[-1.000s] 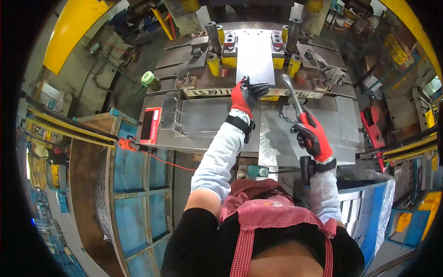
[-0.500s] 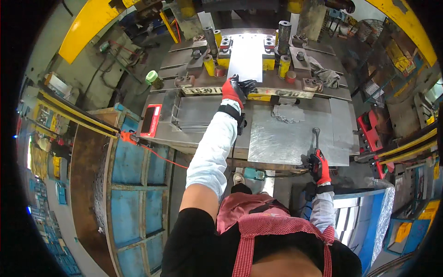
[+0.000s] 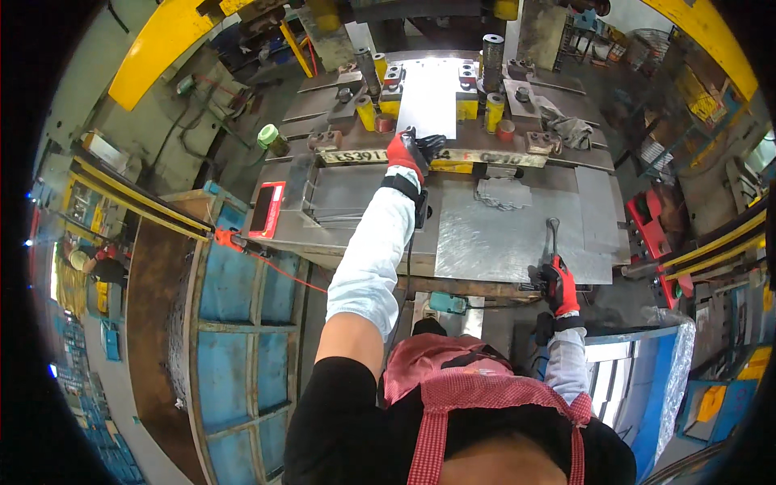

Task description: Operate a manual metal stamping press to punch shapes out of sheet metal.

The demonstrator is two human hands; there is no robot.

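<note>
My left hand [image 3: 409, 151], in a red and black glove, reaches to the front of the die. Its fingers stretch rightward along the near edge of a bright metal sheet [image 3: 428, 101], which lies between the die's guide posts. The fingers touch or nearly touch that edge. At the table's front right, my right hand [image 3: 559, 289], gloved alike, closes round a dark slender tool [image 3: 554, 230] with a rounded end, which points away from me over a large flat metal plate [image 3: 493, 234]. The tool's lower part is hidden in my grip.
Small cut metal pieces [image 3: 503, 192] lie on the plate. Yellow cylinders [image 3: 495, 111] and dark posts [image 3: 491, 61] flank the sheet. A grey rag [image 3: 570, 129] sits at right, a red-framed device [image 3: 267, 208] at left. A blue-framed bin [image 3: 242, 323] stands left; a teal pedal box [image 3: 447, 303] is below.
The view has shifted slightly. The shoe seen beside the pedal box before is now out of sight. Both hands keep nearly the same places, the left beside the sheet and the right on the tool.
</note>
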